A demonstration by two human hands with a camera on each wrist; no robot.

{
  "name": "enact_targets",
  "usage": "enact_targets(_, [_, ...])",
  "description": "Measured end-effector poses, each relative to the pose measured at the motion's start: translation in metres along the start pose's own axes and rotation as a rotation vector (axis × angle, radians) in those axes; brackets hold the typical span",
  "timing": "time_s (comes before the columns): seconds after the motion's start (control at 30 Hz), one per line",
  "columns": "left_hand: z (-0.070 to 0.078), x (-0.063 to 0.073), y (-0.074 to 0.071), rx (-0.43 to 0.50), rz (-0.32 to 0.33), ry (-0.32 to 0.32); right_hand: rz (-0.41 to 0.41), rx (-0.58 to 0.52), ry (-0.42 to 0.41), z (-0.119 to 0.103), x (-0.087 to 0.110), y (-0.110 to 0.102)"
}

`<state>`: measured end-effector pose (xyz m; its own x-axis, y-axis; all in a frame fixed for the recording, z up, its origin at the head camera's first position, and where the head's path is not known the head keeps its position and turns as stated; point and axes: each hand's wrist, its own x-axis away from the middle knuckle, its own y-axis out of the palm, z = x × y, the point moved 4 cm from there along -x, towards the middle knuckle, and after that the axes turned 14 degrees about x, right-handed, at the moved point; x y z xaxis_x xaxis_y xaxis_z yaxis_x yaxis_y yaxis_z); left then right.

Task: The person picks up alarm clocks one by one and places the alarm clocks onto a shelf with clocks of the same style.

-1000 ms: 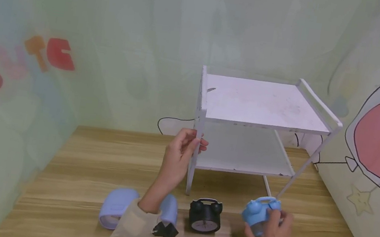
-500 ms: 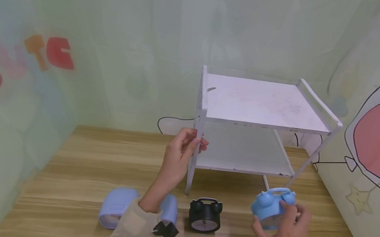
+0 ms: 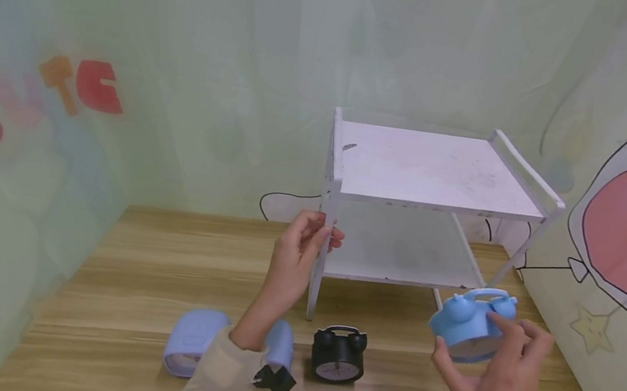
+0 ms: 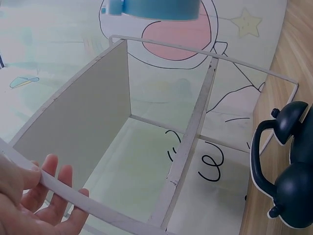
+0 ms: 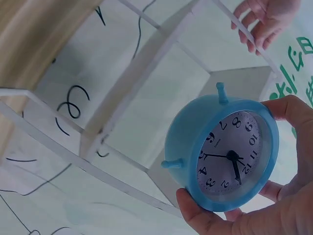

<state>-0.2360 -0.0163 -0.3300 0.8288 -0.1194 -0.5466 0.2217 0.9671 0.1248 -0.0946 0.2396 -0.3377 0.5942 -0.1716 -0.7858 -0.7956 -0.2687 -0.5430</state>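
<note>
My right hand (image 3: 504, 386) pinches a light blue twin-bell alarm clock (image 3: 470, 327) between thumb and fingers, lifted over the table at the right. Its numbered face (image 5: 234, 152) shows plainly in the right wrist view. With thumb and curled fingers, my left hand (image 3: 294, 260) holds the front left post of a white two-tier shelf (image 3: 445, 171). The left wrist view shows those fingers around the post (image 4: 68, 193). A black twin-bell alarm clock (image 3: 337, 361) stands on the table between my arms, in front of the shelf.
A periwinkle clock (image 3: 194, 340) stands left of my sleeve, and another periwinkle object (image 3: 280, 345) is partly hidden behind my forearm. Printed cloth walls (image 3: 234, 75) enclose the back and sides of the wooden table (image 3: 171, 255). The lower shelf board (image 3: 403, 246) lies under the top one.
My right hand has raised the light blue alarm clock off the table and carried it up and to the right. My left hand stays on the shelf post.
</note>
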Motion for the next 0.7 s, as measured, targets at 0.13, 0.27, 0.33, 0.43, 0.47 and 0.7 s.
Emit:
enact_targets(0.13, [-0.001, 0.001, 0.000, 0.003, 0.003, -0.003, 0.000, -0.002, 0.013, -0.004, -0.011, -0.009])
enact_targets(0.27, [-0.001, 0.001, 0.001, 0.006, 0.006, -0.003, 0.010, -0.006, 0.028, -0.006, -0.022, -0.015])
enact_targets(0.33, [-0.001, 0.002, 0.001, 0.006, 0.006, -0.004, 0.032, -0.011, 0.022, -0.007, -0.027, -0.018])
enact_targets(0.43, [0.000, 0.002, 0.001, 0.003, 0.005, -0.008, 0.036, -0.008, 0.028, -0.008, -0.034, -0.021])
enact_targets(0.47, [0.000, 0.002, 0.002, 0.004, 0.005, -0.009, 0.040, -0.011, 0.027, -0.008, -0.037, -0.022])
enact_targets(0.7, [0.000, -0.001, 0.000, 0.008, 0.001, -0.009, 0.070, -0.026, 0.015, -0.012, -0.058, -0.026])
